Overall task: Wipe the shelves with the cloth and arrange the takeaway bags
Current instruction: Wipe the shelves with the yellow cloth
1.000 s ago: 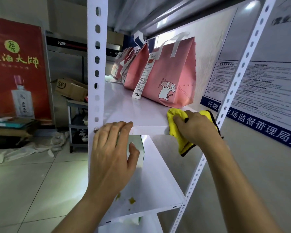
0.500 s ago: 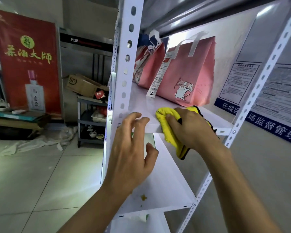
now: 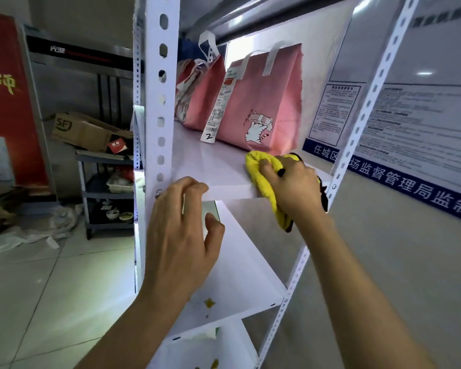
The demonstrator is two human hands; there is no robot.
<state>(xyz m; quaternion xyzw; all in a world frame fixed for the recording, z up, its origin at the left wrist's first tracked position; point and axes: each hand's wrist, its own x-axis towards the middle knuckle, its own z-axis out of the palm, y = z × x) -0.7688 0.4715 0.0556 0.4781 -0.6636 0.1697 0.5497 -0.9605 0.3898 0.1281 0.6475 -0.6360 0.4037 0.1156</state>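
Note:
My right hand (image 3: 294,186) grips a yellow cloth (image 3: 261,173) pressed on the front right part of a white shelf (image 3: 210,166). My left hand (image 3: 180,230) rests with its fingertips on the shelf's front edge near the left post, fingers apart, holding nothing. Just behind the cloth stands a pink takeaway bag (image 3: 261,102) with a cat drawing and a long receipt marked 2. Two more pink bags (image 3: 197,94) stand further back on the same shelf.
The lower shelf (image 3: 240,275) carries small yellow stains, and so does the one below it. White perforated posts (image 3: 157,89) frame the rack. A wall with printed notices (image 3: 410,115) is at the right. A grey cart (image 3: 107,187) and cardboard box (image 3: 83,129) stand at the left on the tiled floor.
My right hand has slid the cloth to the right along the shelf, closer to the front bag. My left hand stays on the shelf edge. The view has shifted.

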